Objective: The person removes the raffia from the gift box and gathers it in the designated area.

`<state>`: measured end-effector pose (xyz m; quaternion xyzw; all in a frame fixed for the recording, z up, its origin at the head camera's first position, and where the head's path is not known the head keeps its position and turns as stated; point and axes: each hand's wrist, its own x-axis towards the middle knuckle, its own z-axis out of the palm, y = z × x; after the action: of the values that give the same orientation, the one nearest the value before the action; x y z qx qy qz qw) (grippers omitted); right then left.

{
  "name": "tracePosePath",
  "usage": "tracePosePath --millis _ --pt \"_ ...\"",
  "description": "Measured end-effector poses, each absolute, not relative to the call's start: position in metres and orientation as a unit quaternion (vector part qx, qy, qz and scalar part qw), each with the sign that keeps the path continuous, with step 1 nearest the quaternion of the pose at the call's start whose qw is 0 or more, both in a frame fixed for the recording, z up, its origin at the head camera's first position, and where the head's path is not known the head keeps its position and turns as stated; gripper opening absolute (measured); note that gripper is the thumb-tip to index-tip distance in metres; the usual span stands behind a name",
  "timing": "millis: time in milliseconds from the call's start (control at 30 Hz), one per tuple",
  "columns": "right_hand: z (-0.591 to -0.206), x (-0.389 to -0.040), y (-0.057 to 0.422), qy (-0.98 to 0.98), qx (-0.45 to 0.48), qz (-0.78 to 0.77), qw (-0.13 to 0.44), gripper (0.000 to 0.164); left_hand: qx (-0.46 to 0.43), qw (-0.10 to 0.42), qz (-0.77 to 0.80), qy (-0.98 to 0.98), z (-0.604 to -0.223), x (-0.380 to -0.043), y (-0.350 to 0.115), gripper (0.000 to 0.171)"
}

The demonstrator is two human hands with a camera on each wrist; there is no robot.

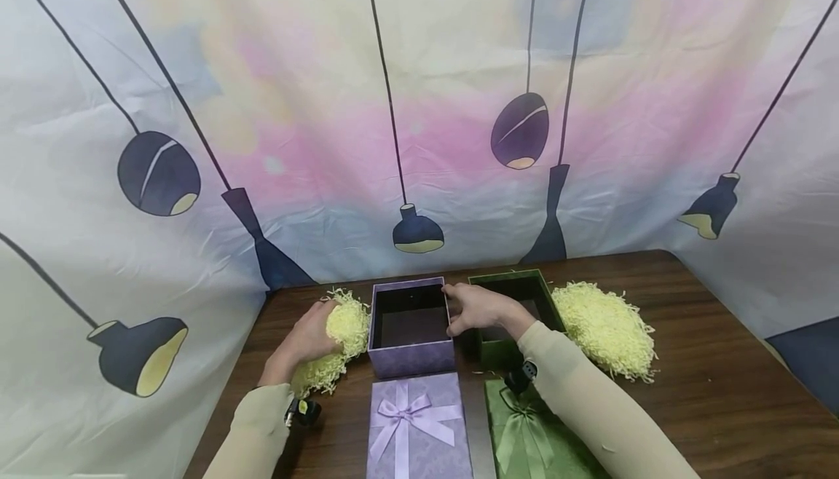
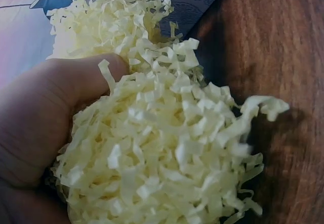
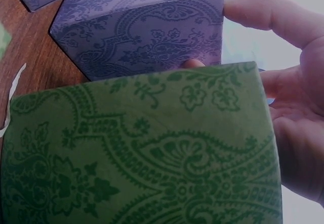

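In the head view my left hand (image 1: 311, 337) grips a clump of pale yellow shredded paper (image 1: 347, 325) left of an open purple box (image 1: 411, 359). In the left wrist view, shreds (image 2: 157, 148) bulge out past the thumb. My right hand (image 1: 481, 306) reaches over the open green box (image 1: 501, 351) and holds the purple box by its right wall, thumb and a finger at the rim. The right wrist view has one fingertip (image 3: 194, 63) against the purple box's patterned outer side, partly hidden by the green box (image 3: 152, 148). Both boxes show dark insides.
A purple lid (image 1: 393, 442) with a ribbon bow lies before the purple box, and a green lid (image 1: 564, 442) with its own bow lies beside it. Another heap of yellow shreds (image 1: 606, 330) sits right of the green box. A printed cloth (image 1: 328, 137) hangs behind the wooden table (image 1: 708, 362).
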<state>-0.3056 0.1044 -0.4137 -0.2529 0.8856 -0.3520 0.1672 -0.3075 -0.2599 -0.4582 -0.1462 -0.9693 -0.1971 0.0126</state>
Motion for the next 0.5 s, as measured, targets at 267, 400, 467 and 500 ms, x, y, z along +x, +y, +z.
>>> tracePosePath --millis 267,400,467,500 --pt "-0.4138 -0.3064 0.1046 0.889 -0.256 -0.344 0.159 0.095 -0.146 -0.001 -0.186 -0.972 -0.4629 -0.3067 -0.2585 0.084" --pt "-0.4135 -0.3062 0.1046 0.888 -0.255 -0.345 0.163 0.095 -0.140 -0.014 -0.192 -0.971 -0.4643 -0.3052 -0.2570 0.085" --pt "-0.4133 -0.3060 0.1046 0.888 -0.254 -0.346 0.165 0.095 -0.138 -0.019 -0.191 -0.972 -0.4651 -0.3045 -0.2561 0.085" --pt "-0.4132 -0.3058 0.1045 0.888 -0.254 -0.346 0.166 0.094 -0.135 -0.022 -0.191 -0.972 -0.4655 -0.3043 -0.2557 0.084"
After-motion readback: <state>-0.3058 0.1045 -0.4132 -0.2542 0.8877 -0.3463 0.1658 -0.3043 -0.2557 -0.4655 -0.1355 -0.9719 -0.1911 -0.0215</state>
